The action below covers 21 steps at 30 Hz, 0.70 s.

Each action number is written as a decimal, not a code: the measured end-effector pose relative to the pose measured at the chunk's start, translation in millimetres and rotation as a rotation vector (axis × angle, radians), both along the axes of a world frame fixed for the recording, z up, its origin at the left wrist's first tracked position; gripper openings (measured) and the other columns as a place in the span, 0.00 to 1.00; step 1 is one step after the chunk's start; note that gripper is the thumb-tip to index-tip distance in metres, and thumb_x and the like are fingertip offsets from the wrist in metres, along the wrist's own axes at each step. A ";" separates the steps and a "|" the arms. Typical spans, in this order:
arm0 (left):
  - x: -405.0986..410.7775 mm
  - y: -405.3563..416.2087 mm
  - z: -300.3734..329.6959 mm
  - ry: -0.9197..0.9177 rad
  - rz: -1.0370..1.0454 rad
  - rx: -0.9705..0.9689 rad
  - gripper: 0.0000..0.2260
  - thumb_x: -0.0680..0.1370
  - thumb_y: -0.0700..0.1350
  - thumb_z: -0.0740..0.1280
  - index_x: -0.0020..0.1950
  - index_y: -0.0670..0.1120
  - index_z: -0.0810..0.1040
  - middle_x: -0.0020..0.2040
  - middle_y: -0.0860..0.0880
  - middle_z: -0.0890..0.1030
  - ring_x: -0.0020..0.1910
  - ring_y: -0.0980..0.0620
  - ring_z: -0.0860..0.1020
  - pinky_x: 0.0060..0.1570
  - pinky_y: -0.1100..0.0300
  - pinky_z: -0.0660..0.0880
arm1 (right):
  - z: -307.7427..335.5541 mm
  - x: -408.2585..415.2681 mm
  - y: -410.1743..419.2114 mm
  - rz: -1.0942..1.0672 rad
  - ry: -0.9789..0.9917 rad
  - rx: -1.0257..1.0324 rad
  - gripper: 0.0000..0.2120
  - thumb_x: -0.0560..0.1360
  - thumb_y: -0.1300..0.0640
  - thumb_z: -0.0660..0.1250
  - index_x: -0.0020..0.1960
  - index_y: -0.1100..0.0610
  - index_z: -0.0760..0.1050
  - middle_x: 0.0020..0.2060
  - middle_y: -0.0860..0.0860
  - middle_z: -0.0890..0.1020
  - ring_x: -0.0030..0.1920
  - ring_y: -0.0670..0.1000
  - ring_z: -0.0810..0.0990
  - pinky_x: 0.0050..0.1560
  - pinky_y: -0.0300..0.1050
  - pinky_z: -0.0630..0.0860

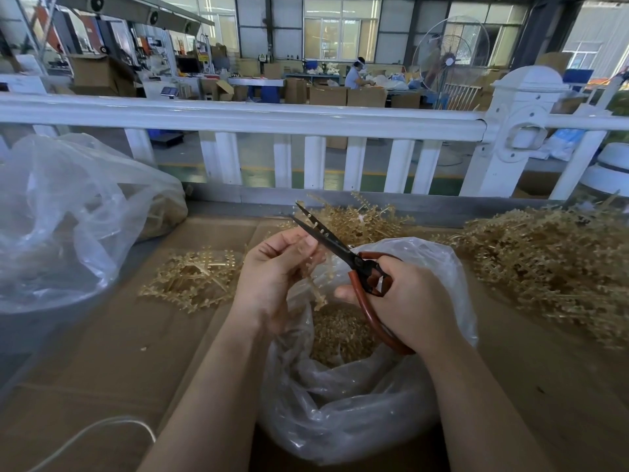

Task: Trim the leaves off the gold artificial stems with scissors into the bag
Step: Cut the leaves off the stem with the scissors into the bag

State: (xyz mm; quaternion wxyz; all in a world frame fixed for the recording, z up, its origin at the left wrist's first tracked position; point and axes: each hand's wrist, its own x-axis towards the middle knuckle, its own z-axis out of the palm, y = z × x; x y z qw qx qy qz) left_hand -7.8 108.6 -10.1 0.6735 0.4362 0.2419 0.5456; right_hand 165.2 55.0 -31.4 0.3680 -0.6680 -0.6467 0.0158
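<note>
My left hand (272, 274) pinches a gold artificial stem (311, 284) that hangs down over the open mouth of a clear plastic bag (340, 413). My right hand (408, 301) grips the red-brown handles of black-bladed scissors (326, 236). The blades are slightly parted and point up and left, past my left fingertips. Cut gold leaves (340, 335) lie heaped inside the bag. A small pile of gold stems (194, 277) lies left of my hands, and a big heap (551, 264) lies at the right.
A large crumpled clear bag (68, 219) fills the left side of the cardboard-covered table (119, 352). More gold stems (360, 219) lie behind the scissors. A white fence rail (238, 117) runs across the table's far edge. A white cable (102, 427) lies at the lower left.
</note>
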 end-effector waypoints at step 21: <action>9.8 -1.1 -6.5 0.148 0.026 0.057 0.08 0.68 0.43 0.72 0.46 0.44 0.81 0.39 0.50 0.80 0.37 0.55 0.73 0.45 0.55 0.67 | -5.1 0.8 2.1 -0.010 0.019 -0.009 0.28 0.59 0.15 0.53 0.42 0.35 0.71 0.33 0.30 0.76 0.39 0.31 0.76 0.34 0.27 0.66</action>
